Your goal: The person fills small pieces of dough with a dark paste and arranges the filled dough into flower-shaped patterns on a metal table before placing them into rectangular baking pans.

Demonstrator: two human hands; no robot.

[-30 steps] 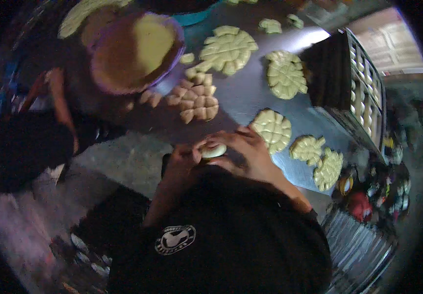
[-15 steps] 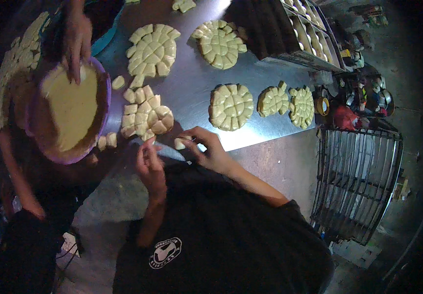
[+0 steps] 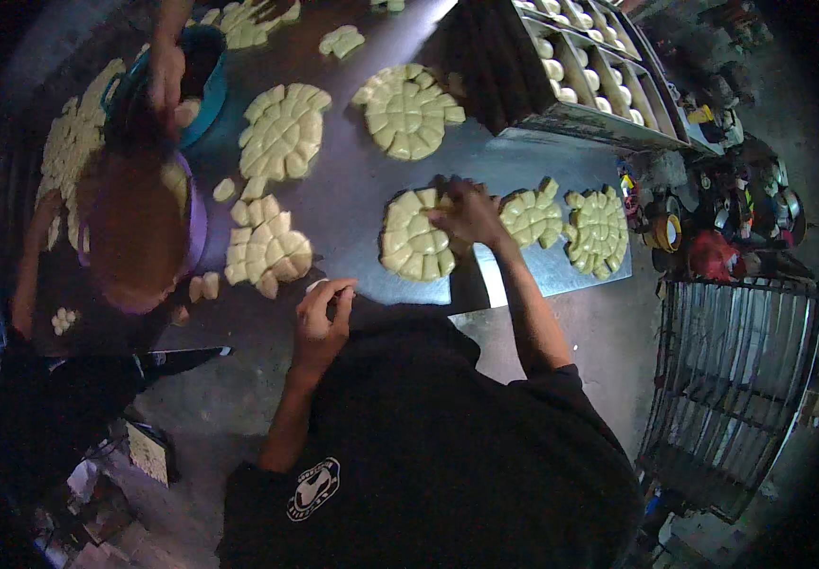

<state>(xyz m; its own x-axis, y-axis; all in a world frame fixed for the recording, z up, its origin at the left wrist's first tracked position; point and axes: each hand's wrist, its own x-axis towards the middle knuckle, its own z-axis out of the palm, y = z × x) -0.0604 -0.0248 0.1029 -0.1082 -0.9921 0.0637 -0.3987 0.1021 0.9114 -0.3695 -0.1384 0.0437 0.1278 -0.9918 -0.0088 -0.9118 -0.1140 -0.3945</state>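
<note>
My right hand (image 3: pixel 471 218) reaches down onto the right side of a round cluster of cut dough pieces (image 3: pixel 412 242). Its fingers are shadowed and smeared, so their grip does not show. Near the table's front edge my left hand (image 3: pixel 322 321) is raised with its fingers curled together; a small pale bit shows at the fingertips, too small to name. Just beyond it lies a looser pile of dough pieces (image 3: pixel 269 251). Right of my right hand are a smaller dough cluster (image 3: pixel 531 218) and a larger one (image 3: pixel 597 232).
At left, a co-worker's hand (image 3: pixel 168 81) is over a teal tub (image 3: pixel 210 119), beside a purple basin (image 3: pixel 198 228). More dough clusters (image 3: pixel 281 133) lie farther back on the metal table. A divided tray of dough balls (image 3: pixel 580 128) stands back right; a metal rack (image 3: pixel 732 379) is beyond.
My right hand has moved right and away from me, from beside my left hand to the dough cluster. My left hand has drawn off the dough pile. The co-worker's hand has left the purple basin.
</note>
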